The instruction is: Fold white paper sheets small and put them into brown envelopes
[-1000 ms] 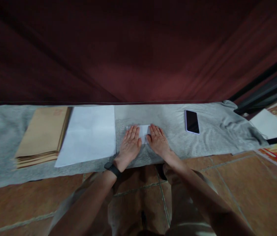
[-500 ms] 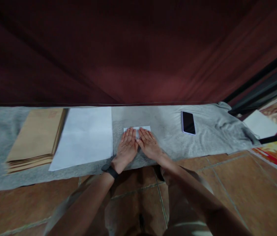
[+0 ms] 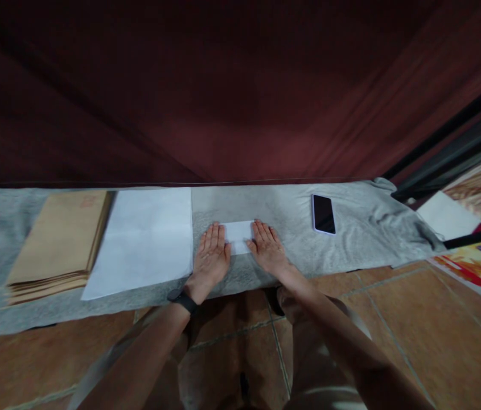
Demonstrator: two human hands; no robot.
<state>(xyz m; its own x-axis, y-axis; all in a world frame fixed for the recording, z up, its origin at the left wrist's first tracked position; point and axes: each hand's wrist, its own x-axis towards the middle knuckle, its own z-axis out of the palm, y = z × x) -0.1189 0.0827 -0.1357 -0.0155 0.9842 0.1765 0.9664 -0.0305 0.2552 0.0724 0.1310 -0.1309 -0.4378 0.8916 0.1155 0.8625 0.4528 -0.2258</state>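
Observation:
A small folded piece of white paper (image 3: 239, 231) lies flat on the grey cloth (image 3: 257, 199) in front of me. Over its left end rests my left hand (image 3: 212, 250), palm down with the fingers stretched out. My right hand (image 3: 267, 245) lies flat in the same way on the right end, thumb pointing inward. The middle of the paper shows between the two hands, while its ends are partly hidden under the fingers. Neither hand grasps anything.
Large white sheets (image 3: 146, 239) lie left of my hands, beside a stack of brown paper envelopes (image 3: 63, 233). To the right is a phone (image 3: 323, 214) with a dark screen. A dark red cloth (image 3: 240, 114) hangs behind. Tiled floor (image 3: 394, 307) shows below the cloth's front edge.
My hands have slid apart along the paper, the left hand to the left and the right hand slightly to the right, uncovering its middle.

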